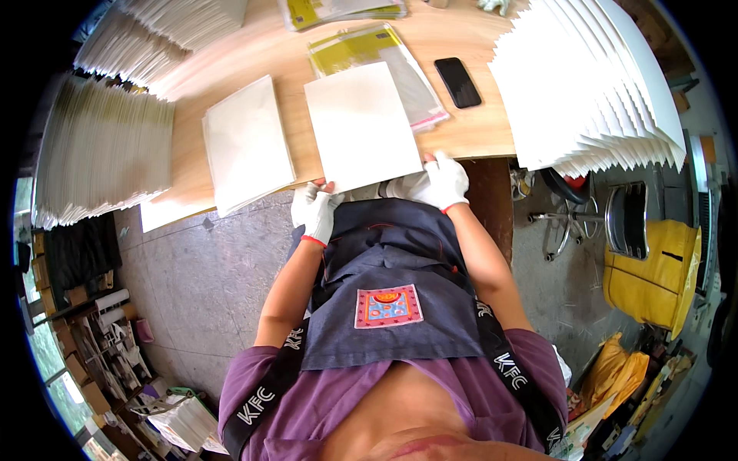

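A blank white sheet (pixel 363 127) lies at the table's near edge, partly over a clear plastic sleeve (pixel 415 88) with a yellow-green end. My left hand (pixel 316 207), in a white glove with bare fingertips, grips the sheet's near left corner. At its near right corner, my gloved right hand (pixel 446 180) has its fingers closed on the edge. To the left of the sheet rests a small stack of white sheets (pixel 247 147), slightly fanned. A black phone (pixel 457 82) lies to the right of the sleeve.
Tall stacks of white sheets stand at the left (pixel 104 146) and the right (pixel 588 92) of the wooden table (pixel 257 54). More yellow-green sleeves (pixel 338 9) lie at the far edge. A wheeled chair (pixel 624 219) and a yellow cover (pixel 653 269) are at the right on the floor.
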`<state>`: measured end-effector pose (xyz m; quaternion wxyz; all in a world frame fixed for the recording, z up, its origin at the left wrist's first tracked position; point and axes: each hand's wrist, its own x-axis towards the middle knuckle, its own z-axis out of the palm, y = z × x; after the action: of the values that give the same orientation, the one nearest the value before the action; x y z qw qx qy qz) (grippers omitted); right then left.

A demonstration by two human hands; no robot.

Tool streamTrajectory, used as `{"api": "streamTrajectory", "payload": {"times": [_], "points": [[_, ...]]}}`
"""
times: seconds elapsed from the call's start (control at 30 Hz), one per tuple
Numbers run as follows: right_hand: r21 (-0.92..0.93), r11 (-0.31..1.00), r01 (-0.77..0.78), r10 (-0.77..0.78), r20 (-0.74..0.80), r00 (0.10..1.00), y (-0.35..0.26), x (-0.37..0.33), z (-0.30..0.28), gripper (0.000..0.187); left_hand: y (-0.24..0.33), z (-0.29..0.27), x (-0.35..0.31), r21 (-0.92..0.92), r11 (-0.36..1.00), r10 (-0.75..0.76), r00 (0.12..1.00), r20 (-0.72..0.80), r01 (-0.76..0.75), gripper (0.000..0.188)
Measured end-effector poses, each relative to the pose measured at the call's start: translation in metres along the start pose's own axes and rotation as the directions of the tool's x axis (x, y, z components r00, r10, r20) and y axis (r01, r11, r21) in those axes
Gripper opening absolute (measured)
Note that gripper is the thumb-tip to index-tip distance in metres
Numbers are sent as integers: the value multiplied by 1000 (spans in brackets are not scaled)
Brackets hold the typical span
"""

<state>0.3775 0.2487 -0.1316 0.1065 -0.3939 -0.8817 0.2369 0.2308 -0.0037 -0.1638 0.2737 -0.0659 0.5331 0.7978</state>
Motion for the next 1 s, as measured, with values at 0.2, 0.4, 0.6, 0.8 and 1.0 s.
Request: {"api": "streamTrajectory", "payload": {"times": [0.2,0.4,0.6,0.8,1.0], "points": [[628,580,-519,56,605,794,-28,-13,19,35,79,3,-11,329,922,171,978,123,-203,34],[715,629,-304,-230,545,806,-162,13,58,20,156,-81,3,651,605,595,804,13,-458,29],[242,920,308,-388,452,803,-234,10,89,37,150,-163,41,981,-4,633,758,154,-196,21],[569,696,439,-608,140,782,-182,16,12,19,118,-199,58,924,265,760,649,-24,-277,40],[287,738,611,-497,-383,779,-92,4,-203,16,127,-112,20,895,118,892,442,95,-429,42]]}}
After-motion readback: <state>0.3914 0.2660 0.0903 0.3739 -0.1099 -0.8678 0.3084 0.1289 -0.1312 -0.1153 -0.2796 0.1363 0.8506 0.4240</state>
